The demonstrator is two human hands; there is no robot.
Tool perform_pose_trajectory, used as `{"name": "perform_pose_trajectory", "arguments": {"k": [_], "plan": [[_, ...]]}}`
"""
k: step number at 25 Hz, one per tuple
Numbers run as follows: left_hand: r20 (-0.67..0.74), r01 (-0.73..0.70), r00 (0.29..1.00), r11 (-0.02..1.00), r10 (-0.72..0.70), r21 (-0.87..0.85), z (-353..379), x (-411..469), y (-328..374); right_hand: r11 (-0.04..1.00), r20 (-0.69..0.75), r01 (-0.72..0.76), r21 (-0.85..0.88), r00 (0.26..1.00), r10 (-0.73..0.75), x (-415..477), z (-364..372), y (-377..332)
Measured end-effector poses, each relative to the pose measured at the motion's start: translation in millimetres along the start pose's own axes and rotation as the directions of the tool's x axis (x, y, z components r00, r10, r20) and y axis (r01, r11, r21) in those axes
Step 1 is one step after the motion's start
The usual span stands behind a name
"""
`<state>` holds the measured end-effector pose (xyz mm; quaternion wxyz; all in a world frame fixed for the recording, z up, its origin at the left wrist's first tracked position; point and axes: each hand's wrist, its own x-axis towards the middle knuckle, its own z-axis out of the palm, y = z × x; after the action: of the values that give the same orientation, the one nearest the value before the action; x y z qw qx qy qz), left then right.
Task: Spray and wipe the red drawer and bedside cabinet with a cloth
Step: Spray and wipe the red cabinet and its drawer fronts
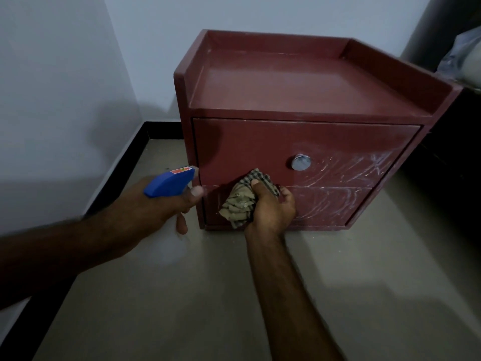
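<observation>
Down at floor level, the red bedside cabinet [273,84] sits on smooth beige floor tiles [182,295], tucked toward the corner of a plain white wall [65,100] with glossy black skirting [117,173]. It's a boxy thing of painted board, matte and worn, with a raised lip around three sides of its flat top. The top drawer [247,147] has a flat red front and a round, shiny chrome knob [301,161]. The bottom drawer [333,207] sits just beneath. Pale, chalky streaks [364,168] swirl across the right half of both fronts.

The left hand [166,207] is wrapped around a spray bottle. Only its blue plastic trigger head [169,185] shows, wedge-shaped with a small red label on top. The thumb is clamped along the side and one finger hangs below. The head's long axis runs nearly level, and its nozzle points right, just beside the cabinet's front left edge. The bottle body is hidden behind the hand.

The right hand [273,209] has its fingers and thumb curled tight around a bunched checked cloth [240,204], soft, crumpled fabric in beige with dark lines. The wad is pressed against the bottom drawer's left side, and its upper end overlaps the seam between the two drawers, below and left of the knob.
</observation>
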<state>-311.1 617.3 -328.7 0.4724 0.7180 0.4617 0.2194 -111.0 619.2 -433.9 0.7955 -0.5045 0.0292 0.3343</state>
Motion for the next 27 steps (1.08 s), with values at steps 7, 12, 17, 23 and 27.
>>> {"name": "perform_pose_trajectory", "arguments": {"k": [7, 12, 17, 23, 27], "plan": [[0.040, -0.005, 0.999, 0.999, 0.004, 0.032, 2.3, -5.3, 11.3, 0.998, 0.024, 0.061, -0.034, 0.998, -0.060, -1.7, 4.7, -5.2], [0.009, 0.012, 1.000, 1.000, -0.012, 0.016, 1.6, -3.4, 14.1, 0.995, 0.001, 0.104, -0.005, 0.995, -0.104, -1.5, 11.1, -17.6], [0.019, -0.014, 1.000, 1.000, 0.014, 0.000, 4.6, -7.3, 15.7, 0.996, 0.038, -0.043, 0.081, 0.998, 0.040, -7.7, 2.5, -26.9], [0.058, 0.028, 0.998, 1.000, -0.028, 0.006, 19.4, -12.4, 7.7, 0.948, 0.292, -0.287, 0.135, 0.926, 0.238, 3.2, -30.3, -43.1], [0.085, 0.022, 0.996, 1.000, -0.023, 0.018, 30.6, -4.6, 3.9, 0.912, 0.352, -0.388, 0.133, 0.879, 0.322, 2.3, -51.9, -46.8]]}}
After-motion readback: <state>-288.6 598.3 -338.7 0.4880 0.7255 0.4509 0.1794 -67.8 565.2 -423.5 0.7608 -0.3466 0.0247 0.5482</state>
